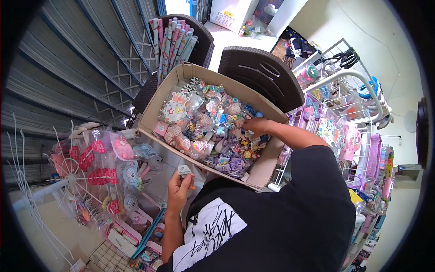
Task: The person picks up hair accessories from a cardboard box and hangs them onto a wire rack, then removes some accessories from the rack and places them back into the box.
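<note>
A large open cardboard box (267,174) stands before me, filled with many small bagged trinkets (217,120). My right hand (257,127) reaches into the right side of the box, touching the trinkets; its fingertips are partly hidden among them. Below the box's near left edge, my left hand (180,186) pinches a small item with a pale card top (184,170), and a bit of orange shows beside its fingers. In the box's left part lies a round star-patterned packet (174,109).
Two dark chairs (263,68) stand behind the box, one bearing wrapped rolls (174,43). A rack with hanging packets (102,167) is at left. White wire shelving (358,99) with goods lines the right. A metal shutter (68,59) is at upper left.
</note>
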The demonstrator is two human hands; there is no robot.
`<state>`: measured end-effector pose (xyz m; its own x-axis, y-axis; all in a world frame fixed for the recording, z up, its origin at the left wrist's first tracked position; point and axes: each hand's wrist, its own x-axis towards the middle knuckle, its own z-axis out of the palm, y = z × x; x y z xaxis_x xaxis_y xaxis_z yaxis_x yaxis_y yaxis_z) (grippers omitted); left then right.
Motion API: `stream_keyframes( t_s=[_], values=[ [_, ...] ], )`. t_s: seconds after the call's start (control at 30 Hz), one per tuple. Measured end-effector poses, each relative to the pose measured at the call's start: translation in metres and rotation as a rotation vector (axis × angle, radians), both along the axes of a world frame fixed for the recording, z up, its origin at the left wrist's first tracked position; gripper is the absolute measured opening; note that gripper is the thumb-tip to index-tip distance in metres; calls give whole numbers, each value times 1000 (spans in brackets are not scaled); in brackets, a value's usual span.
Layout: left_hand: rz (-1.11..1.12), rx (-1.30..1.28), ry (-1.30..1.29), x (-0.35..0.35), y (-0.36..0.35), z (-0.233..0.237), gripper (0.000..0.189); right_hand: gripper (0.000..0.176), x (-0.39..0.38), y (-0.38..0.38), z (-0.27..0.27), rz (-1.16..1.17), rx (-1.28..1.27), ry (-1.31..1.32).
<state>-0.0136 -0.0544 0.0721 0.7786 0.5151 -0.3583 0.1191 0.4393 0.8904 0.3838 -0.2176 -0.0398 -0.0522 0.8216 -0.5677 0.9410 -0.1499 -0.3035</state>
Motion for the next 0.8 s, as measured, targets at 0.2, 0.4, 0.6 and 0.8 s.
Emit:
stream_keyframes(
  t_s=[0.2,0.4,0.6,0.8],
  values=[
    [60,82,-21,-45,-12,16,19,34,39,35,-6,-104,-110,-50],
    [169,72,-79,-120,-36,24,24,27,41,113,129,-639,-143,305],
    [311,90,-137,-196,-66,23,28,33,-79,150,197,-393,254,805],
    [586,166,-145,-281,-109,41,28,10,-317,166,210,99,197,1294]
  ],
)
